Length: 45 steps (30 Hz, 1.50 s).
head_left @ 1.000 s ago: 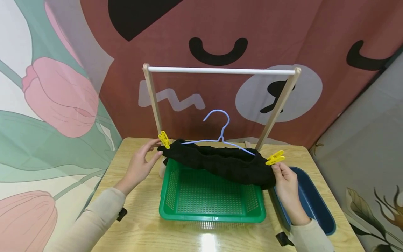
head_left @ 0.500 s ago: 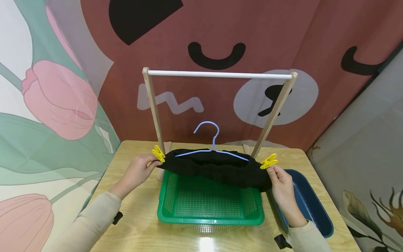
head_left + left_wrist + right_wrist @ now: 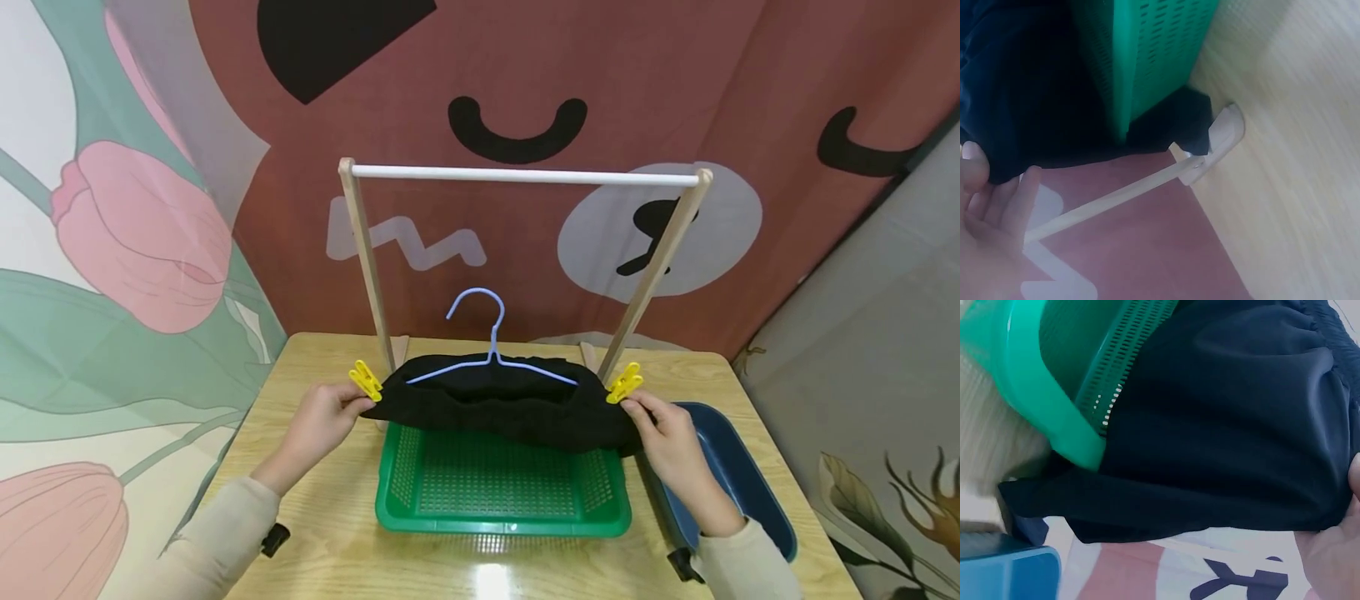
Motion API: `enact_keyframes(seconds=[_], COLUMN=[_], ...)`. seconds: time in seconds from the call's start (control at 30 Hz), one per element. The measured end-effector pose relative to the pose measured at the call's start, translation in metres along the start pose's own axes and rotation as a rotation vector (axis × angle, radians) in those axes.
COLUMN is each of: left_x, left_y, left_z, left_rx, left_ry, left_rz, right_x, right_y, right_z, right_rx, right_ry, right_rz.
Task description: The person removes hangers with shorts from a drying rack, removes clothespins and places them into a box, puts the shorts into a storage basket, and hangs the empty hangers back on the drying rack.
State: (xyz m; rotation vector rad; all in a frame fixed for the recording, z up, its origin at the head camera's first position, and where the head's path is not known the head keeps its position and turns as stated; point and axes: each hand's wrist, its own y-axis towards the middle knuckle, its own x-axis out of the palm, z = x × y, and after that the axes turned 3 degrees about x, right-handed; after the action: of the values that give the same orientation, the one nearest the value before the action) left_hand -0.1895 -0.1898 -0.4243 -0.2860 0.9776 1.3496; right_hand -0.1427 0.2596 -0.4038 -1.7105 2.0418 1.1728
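Note:
Both hands hold a pair of black shorts [image 3: 510,425] by the two ends of its gathered waist. The left hand [image 3: 318,425] pinches the left corner; in the left wrist view its thumb and fingers lie along the black cloth [image 3: 1041,100]. At the right corner, the right hand [image 3: 671,442] pinches the cloth, with dark fabric [image 3: 1222,437] hanging from it in the right wrist view. A blue wire hanger [image 3: 503,313] stands in the waist opening, hook upward. Yellow clothespins, one left [image 3: 366,381] and one right [image 3: 625,382], clip the waist ends beside the fingertips.
Below the shorts sits a green perforated basket [image 3: 502,527]. A dark blue tray [image 3: 738,492] lies to its right, under the right forearm in the head view. Behind rises a wooden rack with a white bar [image 3: 525,175], close to the patterned curtain [image 3: 420,292].
Shorts, hanger and clothespins have come left and lower, toward the person. The left hand has moved the same way, and the right hand slightly left. Both keep hold of the waist ends.

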Motion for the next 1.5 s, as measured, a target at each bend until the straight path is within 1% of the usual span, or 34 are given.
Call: enact_keyframes(seconds=[0.1,0.2,0.27,0.3,0.37,0.47,0.57,0.67,0.8,0.87,0.97,1.07,1.23,1.37,1.5], left_x=[0.003,0.005,0.006,0.007,0.007,0.006,0.003,0.001,-0.001,-0.002,-0.002,-0.001,0.001,0.005,0.008], left_y=[-0.003,-0.006,-0.007,-0.008,-0.010,-0.013,-0.015,-0.016,-0.019,-0.020,-0.022,-0.023,-0.026,-0.028,-0.026], left_z=[-0.001,-0.002,-0.003,-0.004,-0.006,-0.006,-0.004,-0.003,0.000,0.002,0.004,0.004,0.006,0.006,0.006], left_rx=[-0.034,-0.050,-0.052,-0.055,-0.067,-0.113,-0.160,-0.193,-0.217,-0.217,-0.223,-0.226,-0.193,-0.158,-0.136], left_ry=[-0.018,-0.012,-0.003,-0.005,-0.030,-0.085,-0.135,-0.169,-0.213,-0.224,-0.233,-0.226,-0.183,-0.150,-0.138], left_rz=[-0.040,-0.109,-0.142,-0.154,-0.155,-0.123,-0.071,-0.039,-0.026,-0.019,-0.006,0.014,0.086,0.152,0.195], right_x=[0.000,0.002,0.003,0.004,0.006,0.007,0.003,-0.004,-0.016,-0.022,-0.028,-0.034,-0.048,-0.059,-0.062], right_y=[0.004,0.008,0.010,0.011,0.013,0.016,0.019,0.025,0.036,0.041,0.047,0.053,0.061,0.069,0.078], right_z=[-0.003,-0.006,-0.008,-0.008,-0.009,-0.011,-0.013,-0.014,-0.016,-0.018,-0.021,-0.022,-0.031,-0.042,-0.052], right_rx=[-0.002,0.033,0.049,0.052,0.055,0.060,0.047,-0.026,-0.140,-0.167,-0.187,-0.204,-0.227,-0.186,-0.148], right_ry=[0.015,0.053,0.071,0.076,0.084,0.072,0.034,-0.034,-0.128,-0.160,-0.192,-0.206,-0.221,-0.244,-0.225], right_rz=[0.023,0.052,0.064,0.065,0.064,0.031,-0.048,-0.140,-0.233,-0.274,-0.318,-0.331,-0.333,-0.351,-0.391])
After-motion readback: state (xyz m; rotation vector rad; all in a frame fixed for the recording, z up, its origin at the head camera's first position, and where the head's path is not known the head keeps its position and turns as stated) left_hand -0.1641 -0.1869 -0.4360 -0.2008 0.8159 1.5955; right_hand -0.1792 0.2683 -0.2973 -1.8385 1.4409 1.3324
